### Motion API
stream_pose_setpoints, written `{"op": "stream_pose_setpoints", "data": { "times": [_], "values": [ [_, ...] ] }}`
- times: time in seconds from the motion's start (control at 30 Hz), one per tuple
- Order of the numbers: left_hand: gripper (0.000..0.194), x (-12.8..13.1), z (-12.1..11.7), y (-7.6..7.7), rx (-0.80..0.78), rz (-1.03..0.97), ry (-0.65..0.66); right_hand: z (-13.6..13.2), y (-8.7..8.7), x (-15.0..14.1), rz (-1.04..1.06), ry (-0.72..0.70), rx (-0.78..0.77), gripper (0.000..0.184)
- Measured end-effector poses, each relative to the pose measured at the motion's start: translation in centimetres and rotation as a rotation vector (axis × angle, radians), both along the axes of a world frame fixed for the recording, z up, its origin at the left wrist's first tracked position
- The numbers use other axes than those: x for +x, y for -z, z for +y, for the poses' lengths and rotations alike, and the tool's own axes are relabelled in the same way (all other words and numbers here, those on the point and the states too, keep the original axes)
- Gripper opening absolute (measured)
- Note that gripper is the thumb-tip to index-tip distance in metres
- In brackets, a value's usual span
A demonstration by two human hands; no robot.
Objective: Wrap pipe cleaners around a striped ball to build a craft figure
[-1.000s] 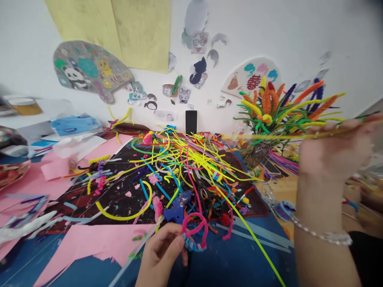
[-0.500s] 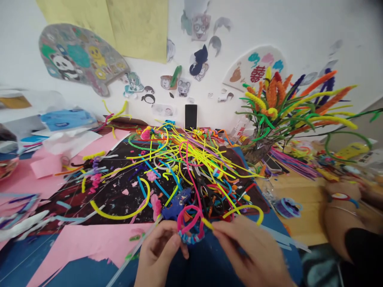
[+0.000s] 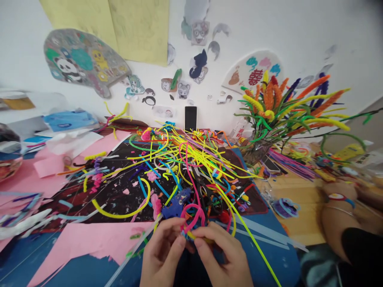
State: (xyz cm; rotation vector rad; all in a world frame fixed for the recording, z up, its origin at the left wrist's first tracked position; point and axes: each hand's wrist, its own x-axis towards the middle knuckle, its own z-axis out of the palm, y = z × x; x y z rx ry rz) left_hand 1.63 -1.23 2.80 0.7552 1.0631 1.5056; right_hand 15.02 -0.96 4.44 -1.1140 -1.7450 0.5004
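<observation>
My left hand (image 3: pixel 163 253) pinches a small piece made of a pink pipe-cleaner loop (image 3: pixel 193 213) on a blue coiled base, low in the middle of the view. My right hand (image 3: pixel 223 257) meets it from the right, fingers pinched on the end of a long yellow pipe cleaner (image 3: pixel 254 247) pressed against the blue base. The yellow stem trails off to the lower right. Both hands are closed and touch the piece. A blue glue gun (image 3: pixel 176 203) lies just behind them.
A tangled heap of pipe cleaners (image 3: pixel 185 159) covers a black mat (image 3: pixel 116 195). Pink paper sheets (image 3: pixel 89 239) lie at left and front. A vase of pipe-cleaner flowers (image 3: pixel 269 115) stands at right. Another person's arm with bracelets (image 3: pixel 338 207) rests at right. A phone (image 3: pixel 190 118) leans on the wall.
My right hand came down from high at the right with the yellow pipe cleaner and now presses its end to the pink and blue piece. My left hand stayed put.
</observation>
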Motion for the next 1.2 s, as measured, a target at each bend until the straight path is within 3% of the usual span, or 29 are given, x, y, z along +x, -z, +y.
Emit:
{"op": "stream_pose_setpoints", "data": {
  "times": [0.3, 0.7, 0.87, 1.1, 1.2],
  "values": [
    [0.035, 0.0, -0.3, -0.8, 0.005, 0.067, 0.033, -0.8, 0.7, -1.8, 0.281, 0.115, -0.142, 0.016],
    [0.027, 0.1, -0.4, 0.1, 0.073, 0.206, -0.071, -0.6, 1.4, -2.2, 0.254, 0.187, -0.132, 0.009],
    [0.022, 0.3, -0.4, 0.3, 0.173, 0.250, -0.132, -0.7, 1.3, -2.5, 0.248, 0.212, -0.153, 0.011],
    [0.005, 0.1, -0.5, 0.8, 0.317, 0.319, -0.102, -0.9, 1.5, -2.2, 0.251, 0.192, -0.189, 0.013],
    [0.015, -0.7, -0.3, 1.3, 0.424, 0.464, -0.042, -1.0, 1.2, -1.9, 0.229, 0.149, -0.180, 0.014]
  ]
}}
